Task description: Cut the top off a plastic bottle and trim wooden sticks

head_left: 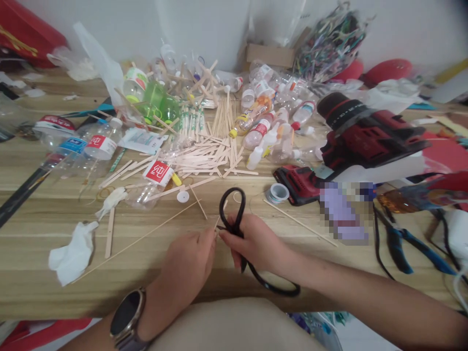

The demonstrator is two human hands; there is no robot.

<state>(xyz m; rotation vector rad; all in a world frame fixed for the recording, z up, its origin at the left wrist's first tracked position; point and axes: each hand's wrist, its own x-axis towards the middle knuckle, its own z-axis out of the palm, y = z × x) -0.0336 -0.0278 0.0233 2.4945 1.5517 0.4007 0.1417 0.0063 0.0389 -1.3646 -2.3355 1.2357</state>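
Note:
Black-handled scissors (234, 209) are in my right hand (258, 241), its fingers wrapped round them near the blades, with one loop up and the other hanging toward the table's front edge. Close beside it, my left hand (192, 261) is closed in a pinch on a thin wooden stick (221, 213) that points up and away. The scissors' tip meets the left fingertips; the blades are mostly hidden. Just beyond the hands, a thin stick (198, 202) and a white disc (183, 196) lie on the wooden table (146, 273).
Flat craft sticks (208, 156) and plastic bottles (259, 129) cover the middle and back. To the right are a red-black power drill (361, 131), a tape roll (277, 193) and blue-black pliers (400, 248). Crumpled tissue (73, 253) and a long skewer (146, 236) lie left.

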